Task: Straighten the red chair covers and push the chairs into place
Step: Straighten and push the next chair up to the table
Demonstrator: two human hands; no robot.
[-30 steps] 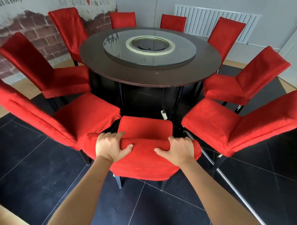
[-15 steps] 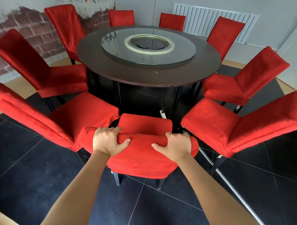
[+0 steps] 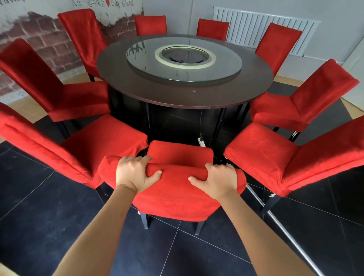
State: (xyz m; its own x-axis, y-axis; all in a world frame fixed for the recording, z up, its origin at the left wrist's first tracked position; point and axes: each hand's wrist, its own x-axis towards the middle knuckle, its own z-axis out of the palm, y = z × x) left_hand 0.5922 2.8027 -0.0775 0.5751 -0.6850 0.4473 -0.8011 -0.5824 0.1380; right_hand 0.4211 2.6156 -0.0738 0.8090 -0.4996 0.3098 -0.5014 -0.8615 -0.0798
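Both hands, left hand (image 3: 135,173) and right hand (image 3: 218,181), have fingers clamped over the padded top of the nearest chair (image 3: 174,191), velvety red cover, at 6 o'clock of the round dark counter (image 3: 175,96) with its glass turntable (image 3: 184,61).

A floor (image 3: 45,215) of large dark tiles with pale grout lines fills the lower frame, giving way to light wood-coloured strips at the far left and far right edges. On it, centre frame, stands a round dark desk (image 3: 196,96) ringed by red-covered chairs (image 3: 270,155) on dark legs. A round glass turntable (image 3: 224,68) lies on the desk top, and a thin metal rod (image 3: 283,225) lies on the tiles at lower right.
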